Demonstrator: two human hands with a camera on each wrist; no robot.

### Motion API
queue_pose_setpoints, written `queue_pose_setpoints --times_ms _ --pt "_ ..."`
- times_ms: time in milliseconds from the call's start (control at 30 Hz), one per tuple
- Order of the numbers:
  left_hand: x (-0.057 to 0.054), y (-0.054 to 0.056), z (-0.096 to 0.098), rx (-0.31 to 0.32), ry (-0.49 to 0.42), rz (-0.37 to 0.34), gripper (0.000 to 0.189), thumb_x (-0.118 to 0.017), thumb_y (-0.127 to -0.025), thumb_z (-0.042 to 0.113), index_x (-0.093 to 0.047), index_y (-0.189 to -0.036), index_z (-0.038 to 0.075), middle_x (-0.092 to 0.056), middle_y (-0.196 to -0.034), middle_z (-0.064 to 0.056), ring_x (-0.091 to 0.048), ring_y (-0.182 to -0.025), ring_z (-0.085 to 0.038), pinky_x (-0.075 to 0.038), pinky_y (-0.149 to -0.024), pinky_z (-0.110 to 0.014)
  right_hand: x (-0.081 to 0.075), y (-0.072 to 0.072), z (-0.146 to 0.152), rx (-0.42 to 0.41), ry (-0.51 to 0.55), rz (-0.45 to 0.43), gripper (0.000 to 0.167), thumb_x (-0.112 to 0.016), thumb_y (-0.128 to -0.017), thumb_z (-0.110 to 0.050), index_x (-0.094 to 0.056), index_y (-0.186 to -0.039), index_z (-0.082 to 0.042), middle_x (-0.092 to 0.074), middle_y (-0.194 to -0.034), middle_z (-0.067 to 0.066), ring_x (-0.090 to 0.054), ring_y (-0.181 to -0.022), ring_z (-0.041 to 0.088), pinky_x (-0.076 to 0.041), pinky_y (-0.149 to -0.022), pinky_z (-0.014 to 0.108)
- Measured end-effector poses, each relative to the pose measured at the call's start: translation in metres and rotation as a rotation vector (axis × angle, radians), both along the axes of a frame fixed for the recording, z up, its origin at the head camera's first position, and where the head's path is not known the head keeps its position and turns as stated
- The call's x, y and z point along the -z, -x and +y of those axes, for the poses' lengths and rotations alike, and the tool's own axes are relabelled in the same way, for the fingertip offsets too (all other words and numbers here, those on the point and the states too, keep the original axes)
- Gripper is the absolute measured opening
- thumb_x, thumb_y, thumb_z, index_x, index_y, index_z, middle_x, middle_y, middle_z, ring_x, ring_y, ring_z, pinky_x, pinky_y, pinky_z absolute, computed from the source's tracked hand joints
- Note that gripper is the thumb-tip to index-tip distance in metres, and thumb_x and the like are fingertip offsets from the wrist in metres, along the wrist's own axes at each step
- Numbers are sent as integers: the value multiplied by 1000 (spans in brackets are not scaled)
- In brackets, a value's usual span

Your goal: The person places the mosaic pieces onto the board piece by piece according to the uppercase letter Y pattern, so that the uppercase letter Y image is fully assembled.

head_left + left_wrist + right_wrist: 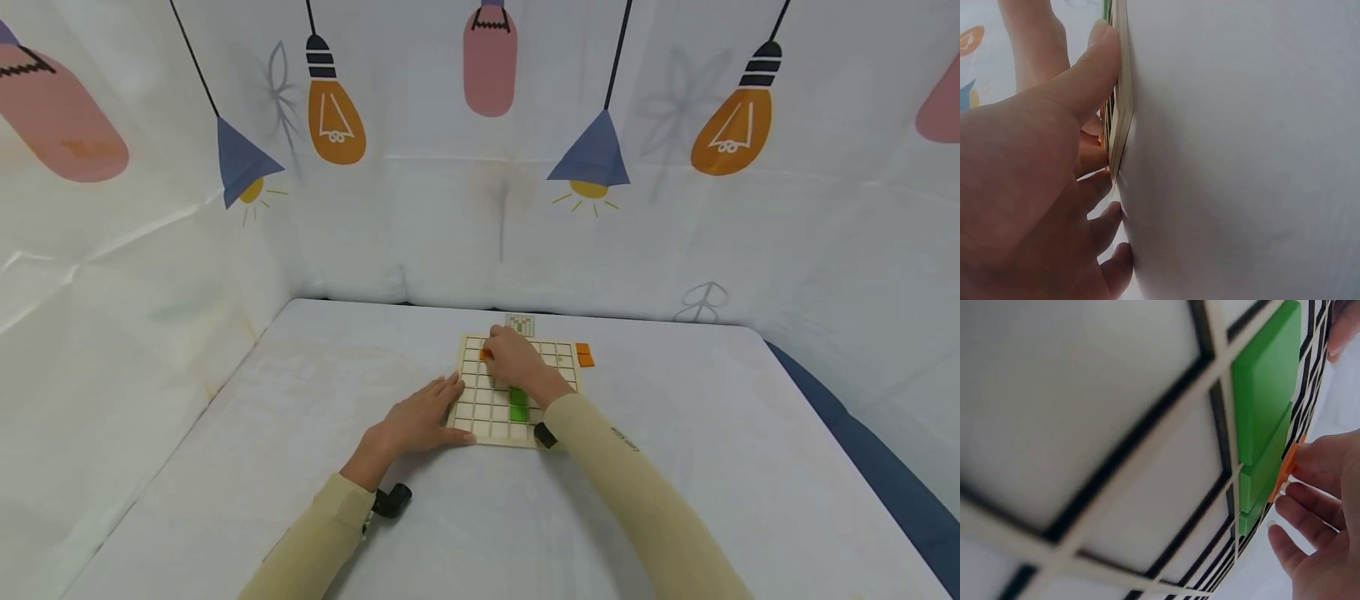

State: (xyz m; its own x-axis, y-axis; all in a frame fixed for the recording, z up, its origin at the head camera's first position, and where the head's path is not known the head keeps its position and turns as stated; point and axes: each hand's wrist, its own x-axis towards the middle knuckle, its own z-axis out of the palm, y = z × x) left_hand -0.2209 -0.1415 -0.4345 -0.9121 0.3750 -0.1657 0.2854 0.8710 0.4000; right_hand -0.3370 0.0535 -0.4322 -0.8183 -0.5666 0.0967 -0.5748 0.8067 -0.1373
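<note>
Fingers of R hand [519, 360] pinch orange tile [1283, 472], far-L of board [501, 430]. I see L hand [420, 419] spread, touching board's L edge, w/ table [675, 383] stretching wide both sides

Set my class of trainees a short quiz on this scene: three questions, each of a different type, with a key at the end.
1. Multiple choice: what colour is the tile touched by the right hand?
A) green
B) orange
C) blue

2. True or false: green tiles sit in cells of the grid board.

3. Short answer: along which side edge of the grid board, from the person's viewpoint, does the left hand rest?

Key:
1. B, orange.
2. True.
3. The left edge.
</note>
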Motion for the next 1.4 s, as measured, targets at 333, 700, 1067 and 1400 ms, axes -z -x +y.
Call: queue_pose_setpoints --times_ms 333,700,1067,1400 --pt "0 1 0 -4 7 0 93 -66 -85 64 -30 -158 17 -18 -168 0 -19 -155 -25 -34 -118 -53 -3 -5 5 -38 -22 -7 24 -57 -98 -12 -72 -116 -8 -58 -102 5 -51 -85 19 -48 -81 35" --pt "-6 -1 1 3 -7 -4 93 -68 -86 61 -31 -157 14 -20 -167 -3 -21 -155 -27 -34 -118 -54 -8 -9 17 -91 -10 -17 27 -52 -100 -9 -71 -118 -10 -65 -110 5 -60 -98 21 -52 -90 38" --pt "-2 0 2 -3 -7 4 93 -68 -85 63 -32 -157 15 -20 -167 -2 -21 -154 -27 -36 -116 -54 -7 -14 32 -125 -6 -79 28 -49 -102 -10 -70 -120 -13 -65 -122 5 -61 -115 22 -51 -101 38" --pt "0 0 2 -3 4 3 93 -67 -85 63 -31 -157 16 -19 -168 -1 -20 -155 -27 -36 -116 -55 -3 -18 55 -118 56 -16 27 -51 -101 -8 -72 -118 -9 -69 -114 5 -64 -106 22 -54 -95 36"
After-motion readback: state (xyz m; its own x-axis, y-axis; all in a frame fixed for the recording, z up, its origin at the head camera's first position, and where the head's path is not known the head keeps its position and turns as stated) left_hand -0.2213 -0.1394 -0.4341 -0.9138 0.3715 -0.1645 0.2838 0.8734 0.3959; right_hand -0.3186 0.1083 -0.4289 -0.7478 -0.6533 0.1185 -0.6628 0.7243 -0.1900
